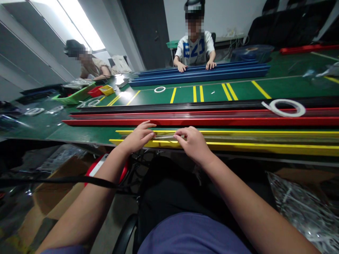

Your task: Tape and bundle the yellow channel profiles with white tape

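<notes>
Your left hand point(138, 138) rests on the yellow rail point(265, 145) at the green table's point(79, 134) near edge, fingers laid flat and together, tips on a thin clear strip point(165, 137) | your right hand point(194, 144) pinches that strip between thumb and forefinger | red rail point(238, 121) just behind

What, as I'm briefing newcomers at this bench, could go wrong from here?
1. The long yellow plastic channel lies right along the near edge of the green table. A push from the left hand might slide it off towards the lap.
2. The thin pale strip, pinched by the right hand, could twist or crease between the two hands.
</notes>
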Demonstrator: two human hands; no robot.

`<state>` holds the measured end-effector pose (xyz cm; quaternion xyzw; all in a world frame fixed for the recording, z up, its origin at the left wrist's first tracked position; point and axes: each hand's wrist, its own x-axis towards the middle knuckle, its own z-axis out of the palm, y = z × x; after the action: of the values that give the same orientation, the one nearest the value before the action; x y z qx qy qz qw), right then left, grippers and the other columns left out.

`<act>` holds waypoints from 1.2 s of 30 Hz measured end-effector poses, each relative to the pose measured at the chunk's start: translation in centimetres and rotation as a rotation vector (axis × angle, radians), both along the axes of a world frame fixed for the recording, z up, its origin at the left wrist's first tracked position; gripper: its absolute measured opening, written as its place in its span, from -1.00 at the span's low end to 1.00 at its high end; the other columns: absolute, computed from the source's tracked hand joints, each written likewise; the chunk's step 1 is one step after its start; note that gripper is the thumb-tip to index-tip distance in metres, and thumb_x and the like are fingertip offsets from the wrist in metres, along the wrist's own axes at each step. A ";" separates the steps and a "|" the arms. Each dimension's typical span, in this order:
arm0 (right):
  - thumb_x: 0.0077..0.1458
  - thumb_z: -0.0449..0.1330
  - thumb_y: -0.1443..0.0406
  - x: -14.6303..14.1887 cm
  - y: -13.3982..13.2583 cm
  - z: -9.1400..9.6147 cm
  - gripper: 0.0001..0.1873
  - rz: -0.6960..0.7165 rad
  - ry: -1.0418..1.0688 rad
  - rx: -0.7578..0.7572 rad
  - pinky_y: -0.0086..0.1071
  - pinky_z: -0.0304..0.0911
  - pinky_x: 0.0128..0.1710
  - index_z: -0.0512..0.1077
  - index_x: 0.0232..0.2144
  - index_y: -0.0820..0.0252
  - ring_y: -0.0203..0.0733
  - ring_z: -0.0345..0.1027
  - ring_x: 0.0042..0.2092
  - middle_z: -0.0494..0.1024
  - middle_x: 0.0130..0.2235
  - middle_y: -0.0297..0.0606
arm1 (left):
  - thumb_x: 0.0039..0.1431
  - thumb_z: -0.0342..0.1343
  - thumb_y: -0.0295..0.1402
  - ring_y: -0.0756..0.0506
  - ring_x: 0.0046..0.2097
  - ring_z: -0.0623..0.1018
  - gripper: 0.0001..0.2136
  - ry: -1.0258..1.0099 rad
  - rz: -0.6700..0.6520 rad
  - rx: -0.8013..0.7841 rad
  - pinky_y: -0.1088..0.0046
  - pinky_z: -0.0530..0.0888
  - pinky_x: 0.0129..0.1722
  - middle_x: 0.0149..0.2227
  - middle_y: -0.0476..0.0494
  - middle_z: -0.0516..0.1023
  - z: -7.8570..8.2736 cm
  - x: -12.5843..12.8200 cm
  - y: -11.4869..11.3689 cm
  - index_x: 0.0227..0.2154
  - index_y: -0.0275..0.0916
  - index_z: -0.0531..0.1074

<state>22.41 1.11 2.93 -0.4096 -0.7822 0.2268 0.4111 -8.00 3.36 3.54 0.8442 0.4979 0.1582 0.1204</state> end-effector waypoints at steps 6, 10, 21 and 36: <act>0.30 0.31 0.27 1.6 0.3 0.5 -0.91 0.002 -0.014 0.055 -0.32 0.18 -0.18 0.61 -0.26 0.14 -0.18 0.36 -0.20 0.60 -0.28 -0.27 | 0.46 -0.15 -0.18 -0.26 0.46 0.27 -0.53 0.075 -0.083 0.002 -0.03 0.08 0.53 0.32 -0.16 0.49 0.4 -0.4 0.6 -0.26 -0.14 0.71; 0.31 0.29 0.26 2.7 0.0 0.3 -0.90 -0.008 0.005 0.082 -0.32 0.20 -0.19 0.61 -0.24 0.13 -0.19 0.38 -0.21 0.59 -0.29 -0.27 | 0.43 -0.11 -0.24 -0.24 0.41 0.36 -0.59 0.074 -0.109 0.094 0.03 0.20 0.49 0.26 -0.14 0.55 0.1 -0.2 -0.4 -0.16 -0.14 0.71; 0.33 0.26 0.27 5.1 -1.9 0.4 -0.87 -0.043 0.039 0.099 -0.30 0.28 -0.15 0.61 -0.26 0.12 -0.18 0.44 -0.19 0.63 -0.26 -0.28 | 0.43 -0.09 -0.20 -0.25 0.41 0.36 -0.58 0.164 -0.036 0.136 0.06 0.21 0.48 0.30 -0.04 0.53 -0.4 0.1 -0.7 -0.05 -0.07 0.71; 0.33 0.29 0.24 12.1 -3.2 -1.0 -0.88 -0.235 -0.082 0.180 -0.29 0.27 -0.16 0.59 -0.25 0.12 -0.18 0.44 -0.21 0.63 -0.26 -0.31 | 0.29 0.10 0.18 -0.27 0.00 0.64 -0.46 0.100 0.197 0.080 0.26 0.46 -0.03 0.00 -0.15 0.66 -0.4 0.4 -1.3 0.06 -0.15 0.49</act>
<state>34.52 -2.12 1.93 -0.4685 -0.7624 0.0890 0.4374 -7.63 2.09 3.17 0.8021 0.5771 0.1467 0.0453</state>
